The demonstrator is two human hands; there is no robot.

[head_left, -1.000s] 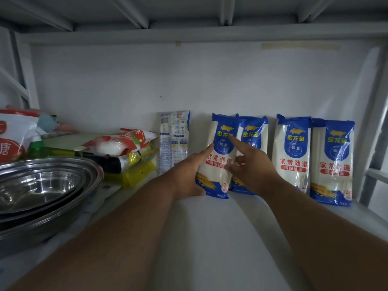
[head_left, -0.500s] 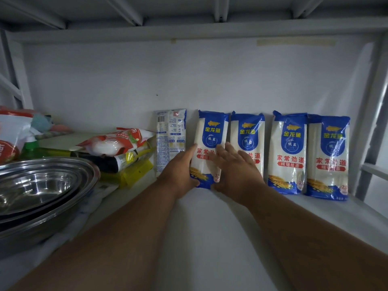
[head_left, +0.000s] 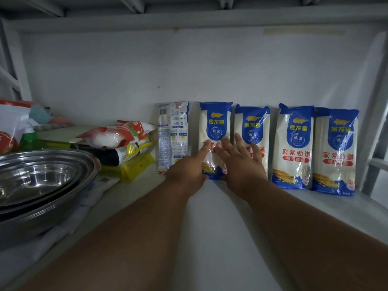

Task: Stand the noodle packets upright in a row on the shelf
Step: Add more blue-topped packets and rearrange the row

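Note:
Five noodle packets stand upright against the back wall of the white shelf [head_left: 212,232]. The leftmost packet [head_left: 172,135] shows its printed back. The other ones show blue and white fronts: the second packet [head_left: 216,122], the third packet [head_left: 252,122], the fourth packet [head_left: 296,143] and the fifth packet [head_left: 336,148]. My left hand [head_left: 186,173] grips the second packet at its lower left corner, thumb up along its front. My right hand [head_left: 241,164] lies flat, fingers spread, across the lower fronts of the second and third packets.
Stacked steel bowls [head_left: 42,179] fill the left front of the shelf. Behind them lies a pile of red-and-white bags [head_left: 117,137] over a yellow packet [head_left: 136,164], with a green spray bottle [head_left: 29,139] further left. A shelf post [head_left: 378,122] stands at the right.
The second packet went from leaning forward in my hands to standing against the wall. My right hand changed from a pointing finger to a flat spread palm.

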